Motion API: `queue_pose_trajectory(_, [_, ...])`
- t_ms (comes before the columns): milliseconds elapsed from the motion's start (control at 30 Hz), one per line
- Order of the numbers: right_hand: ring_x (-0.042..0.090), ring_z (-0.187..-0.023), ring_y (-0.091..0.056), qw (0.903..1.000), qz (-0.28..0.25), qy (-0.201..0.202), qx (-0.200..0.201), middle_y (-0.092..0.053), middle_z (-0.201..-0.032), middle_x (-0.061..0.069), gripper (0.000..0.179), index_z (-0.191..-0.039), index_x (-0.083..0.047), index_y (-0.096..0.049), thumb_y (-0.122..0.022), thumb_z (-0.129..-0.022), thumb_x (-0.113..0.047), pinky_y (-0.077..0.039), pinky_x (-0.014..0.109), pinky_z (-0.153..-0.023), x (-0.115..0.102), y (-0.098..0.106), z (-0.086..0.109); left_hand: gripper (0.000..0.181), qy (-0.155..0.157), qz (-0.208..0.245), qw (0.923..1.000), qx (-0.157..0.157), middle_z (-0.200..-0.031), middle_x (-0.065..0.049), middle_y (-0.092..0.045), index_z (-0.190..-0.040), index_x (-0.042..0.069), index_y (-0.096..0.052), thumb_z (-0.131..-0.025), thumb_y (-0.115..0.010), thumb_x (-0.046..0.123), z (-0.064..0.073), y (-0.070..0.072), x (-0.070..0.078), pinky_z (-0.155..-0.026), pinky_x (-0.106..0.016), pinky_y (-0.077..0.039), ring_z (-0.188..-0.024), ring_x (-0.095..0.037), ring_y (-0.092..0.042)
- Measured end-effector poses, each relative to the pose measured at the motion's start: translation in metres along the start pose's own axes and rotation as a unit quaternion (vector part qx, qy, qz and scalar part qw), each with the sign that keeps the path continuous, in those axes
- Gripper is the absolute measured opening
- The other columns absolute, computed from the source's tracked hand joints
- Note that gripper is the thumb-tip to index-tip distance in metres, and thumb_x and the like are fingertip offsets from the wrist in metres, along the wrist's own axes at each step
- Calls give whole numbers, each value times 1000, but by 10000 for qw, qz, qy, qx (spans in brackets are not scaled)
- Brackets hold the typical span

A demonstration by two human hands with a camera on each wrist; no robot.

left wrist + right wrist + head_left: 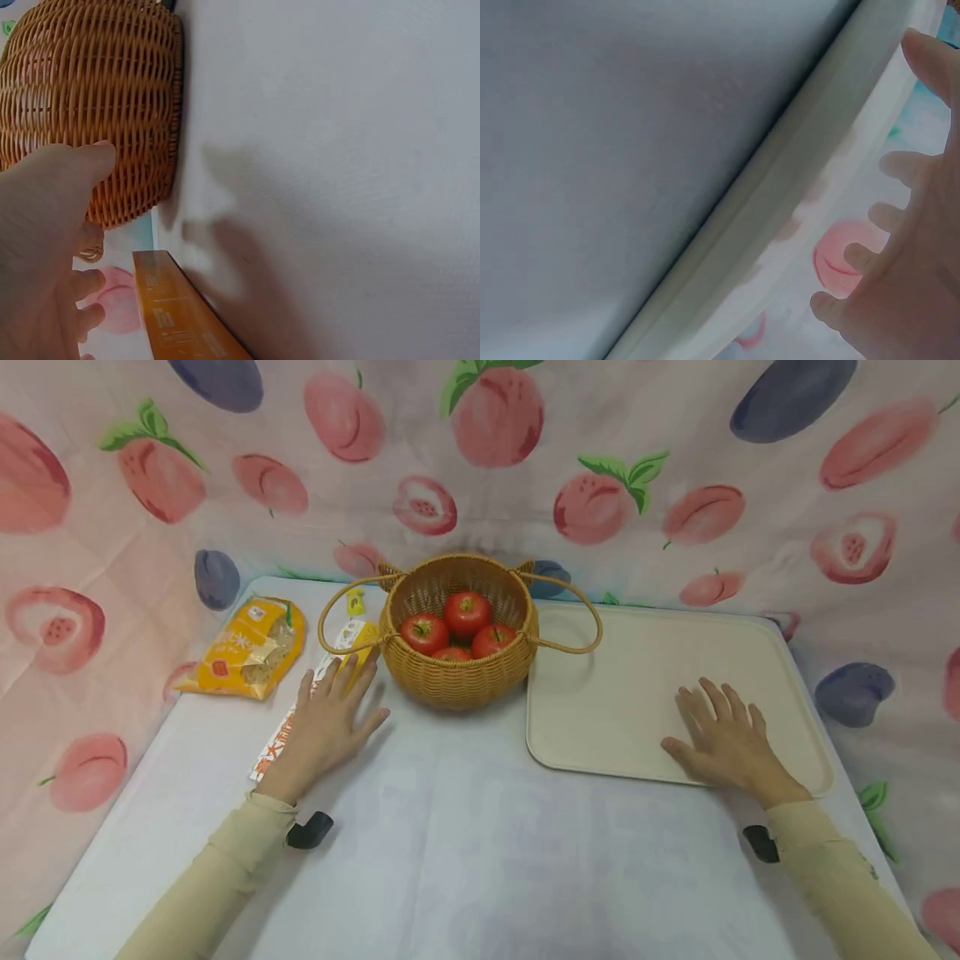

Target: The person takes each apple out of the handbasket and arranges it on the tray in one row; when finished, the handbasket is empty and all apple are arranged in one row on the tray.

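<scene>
Left grip (322, 732) hovers over a slim box (276, 747), right grip (726, 743) over a tray (611, 693).

- A pale beige left sleeve (206, 877) is running long, wrinkling toward its end.
- A matching right sleeve (832, 868) is creasing likewise.
- A small black piece (310, 831) is poking out beside each sleeve.

My left hand (324, 731) hides part of the box (365, 634); the basket (459, 682) hides the lowest apple's (452, 653) underside.
</scene>
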State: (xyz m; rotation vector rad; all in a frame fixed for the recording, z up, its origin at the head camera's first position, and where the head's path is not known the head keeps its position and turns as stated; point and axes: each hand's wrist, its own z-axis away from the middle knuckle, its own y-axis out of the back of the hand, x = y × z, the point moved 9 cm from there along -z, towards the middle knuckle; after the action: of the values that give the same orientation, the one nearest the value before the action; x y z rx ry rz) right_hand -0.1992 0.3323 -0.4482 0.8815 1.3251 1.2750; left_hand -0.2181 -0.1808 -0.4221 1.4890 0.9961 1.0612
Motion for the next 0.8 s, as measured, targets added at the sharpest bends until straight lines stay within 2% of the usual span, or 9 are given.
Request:
queue_pose_trajectory(300, [46,-143,-2,9997,-45,111,205,-7,-158,18,85,-152,-15,-16,-48,-88,-60,-2,76,-103,-7,1,-5,73,14,1,10000,75,-157,-12,-20,-149,21,-29,-90,-42,62,-1,0,2,-115,-61,-4,-143,-39,-17])
queue_pose_trajectory(500, [47,-143,-1,9998,-32,91,160,-6,-158,17,86,-152,-15,-16,-47,-87,-63,0,76,-102,-9,0,-7,74,29,-25,9999,95,-156,-13,-22,-149,20,-30,-90,-39,65,-2,-1,1,-114,-63,-5,-143,-41,-18])
queue_pose_trajectory(800, [49,-142,2,10000,37,27,87,-1,-159,17,90,-153,-17,-11,-46,-86,-66,3,77,-102,-10,-3,-9,77,93,-152,9998,-31,-158,-11,-16,-150,24,-26,-89,-32,70,-1,-2,-3,-114,-63,-5,-145,-39,-13])
